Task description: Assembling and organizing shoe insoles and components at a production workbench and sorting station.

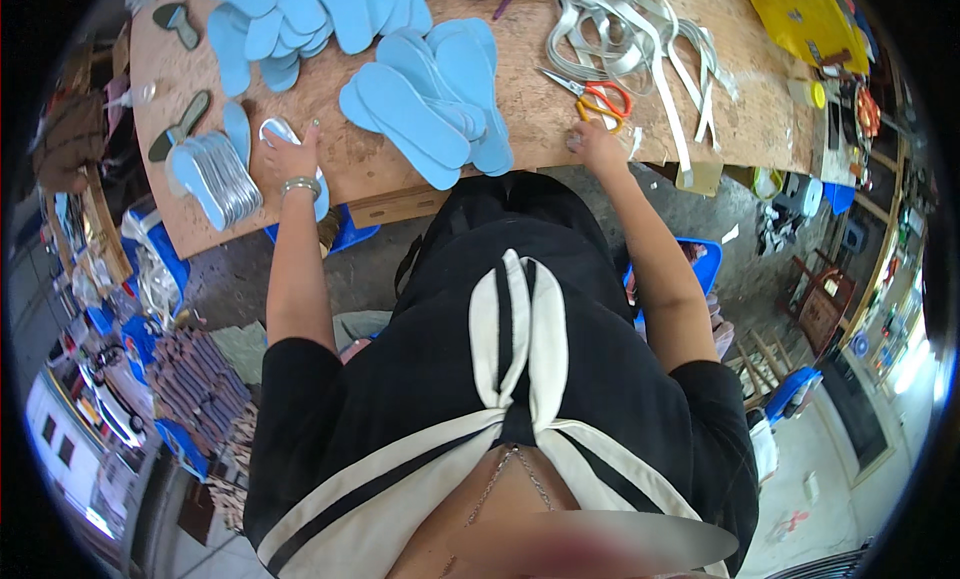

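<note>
My left hand (292, 159) is over a light blue insole (322, 197) with a silvery band at its far end, fingers on one side and thumb on the other. To its left stands a packed row of blue insoles with silver edges (213, 182). My right hand (602, 149) is closed at the table's near edge, a small greyish bit at its fingertips that I cannot make out. Just beyond it lie scissors (604, 101) with orange and yellow handles. Loose light blue insoles (405, 119) lie fanned out between my hands.
More blue insoles (290, 14) are heaped at the back of the wooden table (530, 109). Silvery straps (650, 54) lie tangled at right, near a yellow bag (805, 21). Two dark green sole-shaped pieces (180, 126) lie at far left. A blue bin (705, 264) stands below.
</note>
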`<state>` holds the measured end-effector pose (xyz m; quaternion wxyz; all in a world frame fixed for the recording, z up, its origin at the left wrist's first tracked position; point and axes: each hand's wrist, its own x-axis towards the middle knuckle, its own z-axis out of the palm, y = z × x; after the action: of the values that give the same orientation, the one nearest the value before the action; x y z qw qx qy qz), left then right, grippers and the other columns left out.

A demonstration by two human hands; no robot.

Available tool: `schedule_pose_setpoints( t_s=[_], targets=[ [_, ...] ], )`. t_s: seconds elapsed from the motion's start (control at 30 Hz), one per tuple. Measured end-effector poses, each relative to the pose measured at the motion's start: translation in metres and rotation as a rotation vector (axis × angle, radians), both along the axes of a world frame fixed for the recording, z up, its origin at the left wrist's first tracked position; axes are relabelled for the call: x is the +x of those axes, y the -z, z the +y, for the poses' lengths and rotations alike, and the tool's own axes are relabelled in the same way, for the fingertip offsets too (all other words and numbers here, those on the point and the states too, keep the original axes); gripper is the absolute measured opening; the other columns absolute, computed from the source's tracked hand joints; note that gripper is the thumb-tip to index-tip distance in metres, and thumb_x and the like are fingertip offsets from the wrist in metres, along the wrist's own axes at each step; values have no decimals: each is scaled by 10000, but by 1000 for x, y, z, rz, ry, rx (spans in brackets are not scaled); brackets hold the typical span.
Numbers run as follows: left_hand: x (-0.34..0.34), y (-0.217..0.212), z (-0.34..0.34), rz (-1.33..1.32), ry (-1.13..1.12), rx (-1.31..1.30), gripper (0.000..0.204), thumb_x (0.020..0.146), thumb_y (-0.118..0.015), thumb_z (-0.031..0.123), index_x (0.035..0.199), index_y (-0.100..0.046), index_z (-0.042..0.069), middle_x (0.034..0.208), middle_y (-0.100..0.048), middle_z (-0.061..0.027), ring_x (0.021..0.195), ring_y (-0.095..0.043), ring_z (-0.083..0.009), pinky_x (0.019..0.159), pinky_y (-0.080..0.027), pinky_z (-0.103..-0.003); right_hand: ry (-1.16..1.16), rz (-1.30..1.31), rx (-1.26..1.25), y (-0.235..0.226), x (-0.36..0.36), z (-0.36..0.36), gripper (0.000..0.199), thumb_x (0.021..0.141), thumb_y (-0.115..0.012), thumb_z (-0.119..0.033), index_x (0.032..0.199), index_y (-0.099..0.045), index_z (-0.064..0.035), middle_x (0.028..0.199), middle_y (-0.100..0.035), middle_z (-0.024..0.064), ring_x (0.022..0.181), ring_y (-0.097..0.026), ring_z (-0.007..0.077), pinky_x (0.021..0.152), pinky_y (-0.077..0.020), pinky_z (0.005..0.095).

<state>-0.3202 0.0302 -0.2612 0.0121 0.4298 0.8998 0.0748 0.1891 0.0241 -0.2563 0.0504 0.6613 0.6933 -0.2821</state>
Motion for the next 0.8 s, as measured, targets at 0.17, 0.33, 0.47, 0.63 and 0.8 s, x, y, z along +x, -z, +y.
schedule_pose_setpoints(
  t_s=[0.17,0.33,0.47,0.63,0.8],
  targets=[
    [80,-30,15,-273,454,249,675,755,-707,262,1281,-399,-27,1324,-371,-244,1235,-361,-387,1041,-292,-441,-11,90,14,34,9,-4,163,770,-617,-198,882,-595,-81,932,-587,134,853,-614,327,706,-492,433],
    [179,-76,14,-579,667,293,554,790,-648,175,1270,-426,8,1319,-390,-209,1226,-376,-373,1036,-303,-427,58,121,-4,22,23,-19,159,753,-647,-182,855,-590,-75,920,-605,135,832,-612,316,706,-487,419],
    [224,-94,-1,-699,863,212,483,807,-613,130,1256,-461,38,1318,-397,-192,1222,-387,-351,1026,-318,-414,-84,66,-200,7,91,-58,216,738,-667,-178,929,-623,-87,864,-628,148,833,-623,298,724,-490,396],
    [267,-104,-14,-819,956,104,437,813,-595,105,1228,-481,32,1296,-419,-189,1200,-414,-343,1013,-336,-400,517,15,-178,-15,148,-23,243,772,-642,-216,996,-643,-120,947,-647,151,905,-623,294,785,-488,379],
    [301,-118,-16,-871,1088,-11,337,826,-582,97,1156,-541,39,1233,-491,-146,1131,-486,-314,965,-386,-373,685,-197,25,2,205,-2,267,818,-555,-239,1035,-638,-107,1108,-623,138,973,-607,309,837,-475,408]
  ],
)
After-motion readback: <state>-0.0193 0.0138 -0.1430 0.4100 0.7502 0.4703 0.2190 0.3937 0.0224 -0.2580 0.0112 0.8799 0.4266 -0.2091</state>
